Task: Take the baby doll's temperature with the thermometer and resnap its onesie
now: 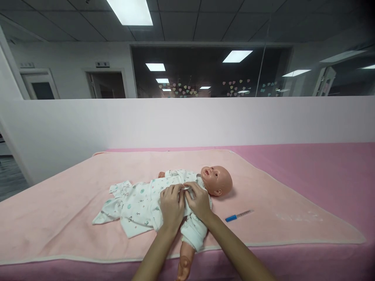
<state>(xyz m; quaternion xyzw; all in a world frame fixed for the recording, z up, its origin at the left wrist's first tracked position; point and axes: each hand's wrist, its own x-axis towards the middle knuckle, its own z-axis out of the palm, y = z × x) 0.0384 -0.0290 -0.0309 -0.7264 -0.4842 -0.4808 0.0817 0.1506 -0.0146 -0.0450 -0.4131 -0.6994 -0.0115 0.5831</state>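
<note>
Garment [143,195] on doll [221,179] | near front edge, blanket [67,214] | likely soft, light; hold at chest | grip: left hand [172,203], right hand [199,200] pinching it

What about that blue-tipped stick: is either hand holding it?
No, the blue-tipped stick lies on the blanket, while the left hand and right hand are at the clothes.

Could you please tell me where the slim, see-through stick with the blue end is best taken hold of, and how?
Probably by the opaque blue end of the slim, see-through stick, pinched across its width from above by the right hand once free. It lies flat and uncovered on the peach, white-edged cloth, and its blue end looks thicker and points towards that hand.
</note>
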